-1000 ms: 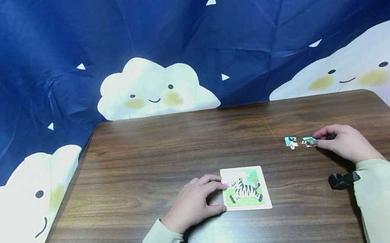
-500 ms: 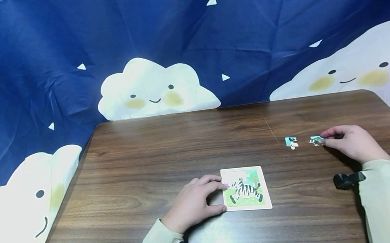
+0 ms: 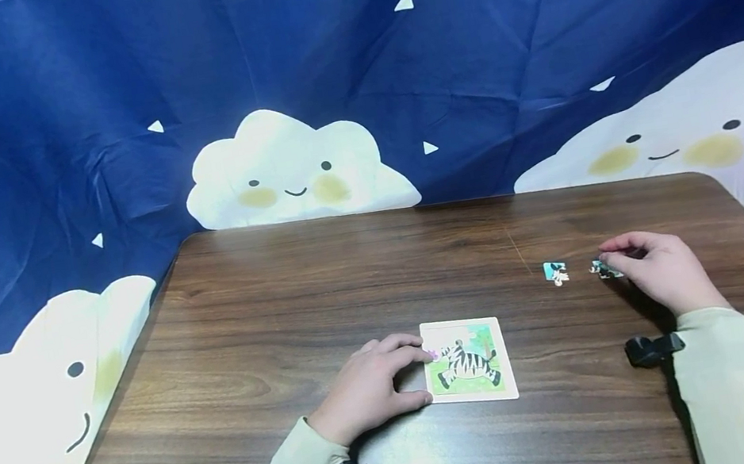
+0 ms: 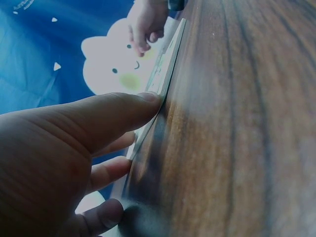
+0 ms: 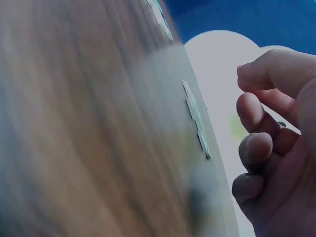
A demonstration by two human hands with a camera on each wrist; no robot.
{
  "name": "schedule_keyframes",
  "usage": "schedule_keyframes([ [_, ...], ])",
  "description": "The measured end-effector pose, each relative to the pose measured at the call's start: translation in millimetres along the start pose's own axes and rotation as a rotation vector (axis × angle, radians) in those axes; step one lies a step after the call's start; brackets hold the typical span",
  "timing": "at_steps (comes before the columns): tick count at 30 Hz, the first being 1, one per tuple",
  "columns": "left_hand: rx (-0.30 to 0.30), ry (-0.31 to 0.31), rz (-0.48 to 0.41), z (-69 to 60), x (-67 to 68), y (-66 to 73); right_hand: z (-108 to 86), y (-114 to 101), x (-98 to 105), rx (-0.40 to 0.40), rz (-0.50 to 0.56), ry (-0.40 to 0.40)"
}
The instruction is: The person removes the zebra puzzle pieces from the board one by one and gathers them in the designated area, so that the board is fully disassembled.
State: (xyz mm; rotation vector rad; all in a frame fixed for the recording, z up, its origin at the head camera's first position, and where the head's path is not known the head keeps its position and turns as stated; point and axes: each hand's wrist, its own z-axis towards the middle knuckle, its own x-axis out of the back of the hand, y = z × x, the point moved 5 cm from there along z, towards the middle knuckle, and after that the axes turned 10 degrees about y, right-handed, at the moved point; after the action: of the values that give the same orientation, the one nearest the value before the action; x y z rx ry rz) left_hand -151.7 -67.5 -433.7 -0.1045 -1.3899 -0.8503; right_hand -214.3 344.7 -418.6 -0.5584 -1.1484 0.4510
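Observation:
A square zebra puzzle board (image 3: 512,379) lies flat on the table. My left hand (image 3: 370,389) touches its left side, thumb at the near-left corner and fingertips farther up; in the left wrist view the thumb (image 4: 123,113) lies along the board's edge. Two small loose puzzle pieces are at the right: one blue and white (image 3: 555,273), and one darker (image 3: 605,269) partly hidden under my right hand (image 3: 670,272). In the right wrist view, the right hand (image 5: 276,128) hovers clear of the piece (image 5: 196,118), its fingers loosely bent and holding nothing.
The brown wooden table (image 3: 280,294) reaches back to a dark blue cloth (image 3: 330,46) with white clouds and triangles. Black straps with small devices circle both wrists, below pale sleeves (image 3: 733,378).
The darker piece was slid right, away from the other piece, under my right fingers. Those fingers then released it and shifted slightly left and up. My left hand stayed on the board.

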Motion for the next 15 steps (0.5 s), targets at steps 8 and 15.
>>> schedule_keyframes([
  [8, -0.003, 0.001, -0.006, -0.6, 0.4, 0.1, -5.3, -24, -14, 0.041, 0.015, -0.019],
  [15, -0.007, -0.001, -0.001, -0.1, -0.6, -0.3, -11.0, -46, -29, 0.079, 0.082, -0.073],
])
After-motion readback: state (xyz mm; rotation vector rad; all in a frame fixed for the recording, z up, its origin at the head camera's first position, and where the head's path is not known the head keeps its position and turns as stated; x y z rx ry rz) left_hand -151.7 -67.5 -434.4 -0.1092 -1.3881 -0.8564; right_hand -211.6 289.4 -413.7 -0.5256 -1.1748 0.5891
